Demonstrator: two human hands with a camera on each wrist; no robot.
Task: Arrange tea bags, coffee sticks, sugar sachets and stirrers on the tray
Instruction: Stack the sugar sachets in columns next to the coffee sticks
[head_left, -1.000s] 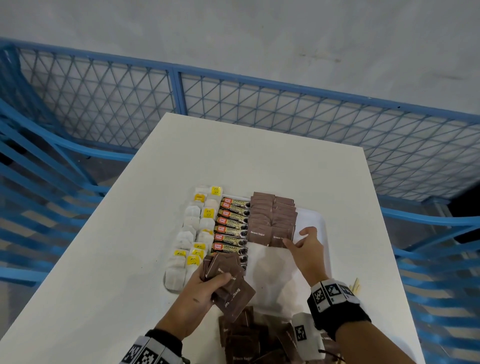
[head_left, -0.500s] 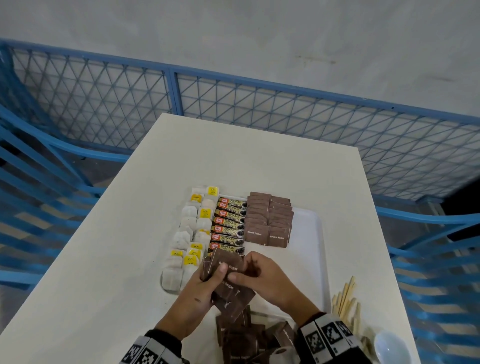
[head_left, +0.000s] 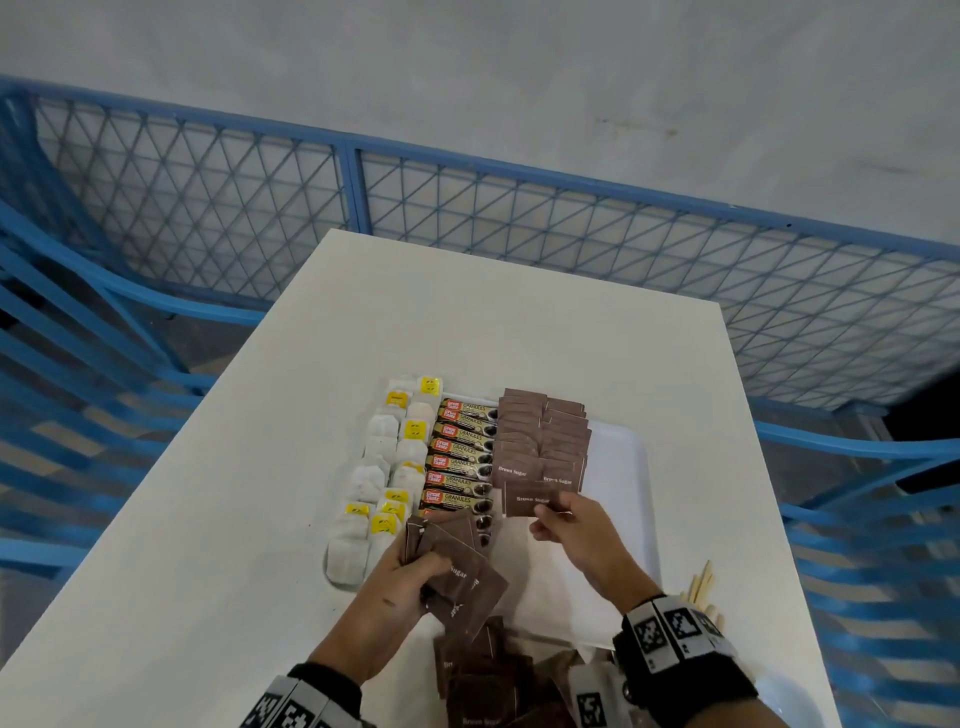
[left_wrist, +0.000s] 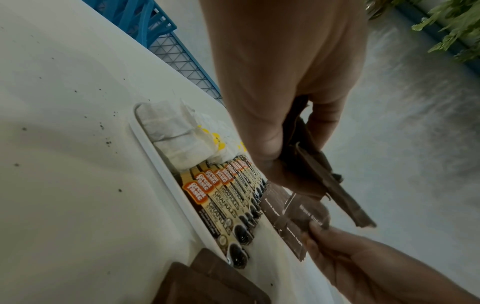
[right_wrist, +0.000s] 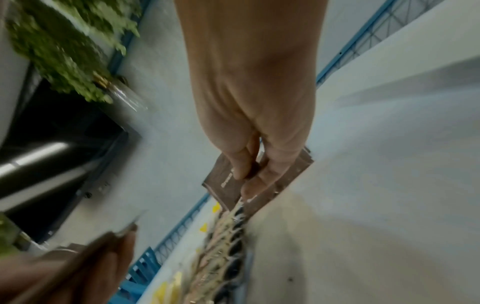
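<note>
Two hands work over a white tray (head_left: 623, 457): right hand (head_left: 582, 535) pinches one "Brown Sugar" sachet (head_left: 530, 499), left hand (head_left: 405, 577) grips several sachets (head_left: 467, 577) beside "Granules" coffee sticks (head_left: 462, 452).

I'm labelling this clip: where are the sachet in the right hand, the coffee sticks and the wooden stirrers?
sachet in right hand (head_left: 527, 499), head view, its printed face.
coffee sticks (head_left: 464, 451), head view, middle of the row.
wooden stirrers (head_left: 702, 584), head view, upper ends of the bundle.
</note>
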